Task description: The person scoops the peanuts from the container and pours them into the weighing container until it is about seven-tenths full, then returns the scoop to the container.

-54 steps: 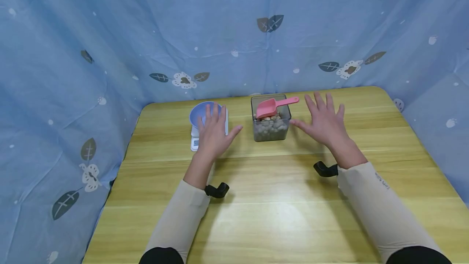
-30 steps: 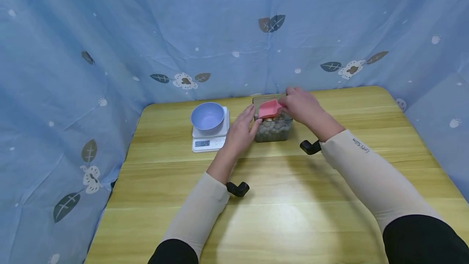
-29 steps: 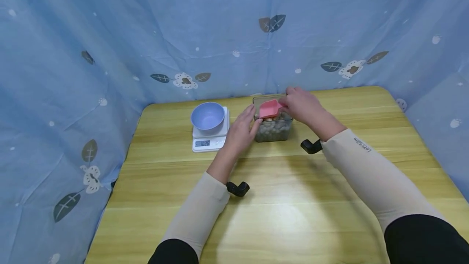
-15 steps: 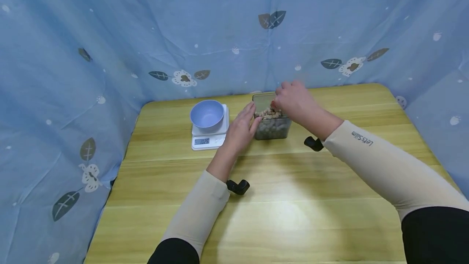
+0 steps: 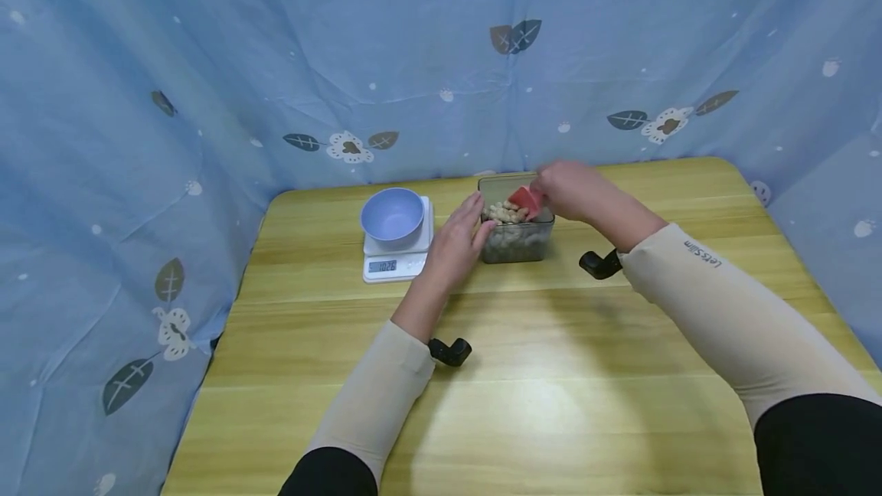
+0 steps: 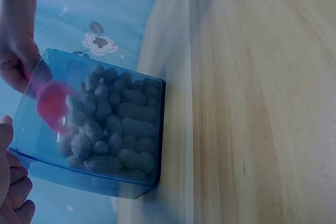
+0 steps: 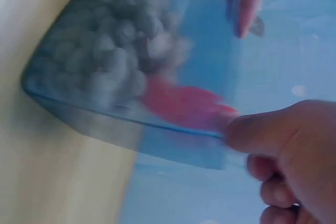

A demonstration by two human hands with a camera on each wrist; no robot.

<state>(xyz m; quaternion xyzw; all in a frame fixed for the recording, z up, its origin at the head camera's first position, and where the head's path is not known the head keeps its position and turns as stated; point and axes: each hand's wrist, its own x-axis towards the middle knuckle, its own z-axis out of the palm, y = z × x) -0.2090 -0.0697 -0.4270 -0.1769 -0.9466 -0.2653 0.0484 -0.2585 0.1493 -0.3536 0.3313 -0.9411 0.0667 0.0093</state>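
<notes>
A clear grey plastic box [image 5: 517, 242] of unshelled peanuts [image 6: 126, 124] stands near the table's back edge. My left hand [image 5: 455, 242] holds its near left corner, fingers along the left side and thumb at the front rim. At the right side, my right hand [image 5: 572, 191] grips the handle of a pink scoop [image 5: 527, 202], its thumb visible on top in the right wrist view. The scoop's bowl is inside the box, tilted against the peanuts. My fingers hide most of its handle. The right wrist view is blurred.
Left of the box, a white kitchen scale [image 5: 396, 266] carries a purple-blue bowl [image 5: 393, 216]; its display seems to read 1026. Blue patterned cloth [image 5: 441, 60] hangs behind the wooden table [image 5: 510, 412] and on both sides.
Both hands were spread in the air. My left hand has moved right to the box; my right hand has taken the scoop's handle and turned its bowl down into the peanuts.
</notes>
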